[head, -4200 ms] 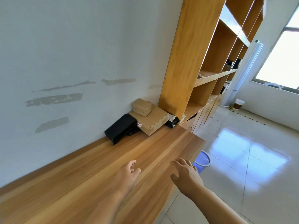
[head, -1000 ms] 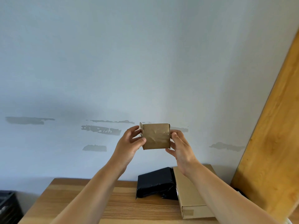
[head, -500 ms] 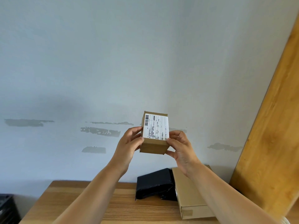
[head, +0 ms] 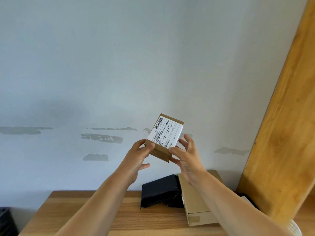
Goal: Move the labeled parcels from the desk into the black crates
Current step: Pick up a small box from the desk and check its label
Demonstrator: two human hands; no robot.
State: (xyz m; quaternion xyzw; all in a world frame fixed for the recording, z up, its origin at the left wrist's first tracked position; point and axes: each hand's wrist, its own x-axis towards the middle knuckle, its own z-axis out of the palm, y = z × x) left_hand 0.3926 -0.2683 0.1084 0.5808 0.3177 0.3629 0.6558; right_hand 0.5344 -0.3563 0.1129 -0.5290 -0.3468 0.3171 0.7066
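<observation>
between hands (head: pixel 167 155), parcel (head: pixel 164 137) now tilted

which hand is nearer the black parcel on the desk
Left, narrowly and judged by the image only. The left hand hangs above the black parcel and slightly left of it; the right hand sits above and further right. Both hold the small box.

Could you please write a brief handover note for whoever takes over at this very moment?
Left hand and right hand: both grip the small brown cardboard box with the white barcode label, held in the air above the wooden desk.
On the desk: a black plastic-wrapped parcel beside a flat brown cardboard box.
A black crate's edge shows at far left.
Done: small box lifted.
Left: crate it, then the other parcels.
</observation>
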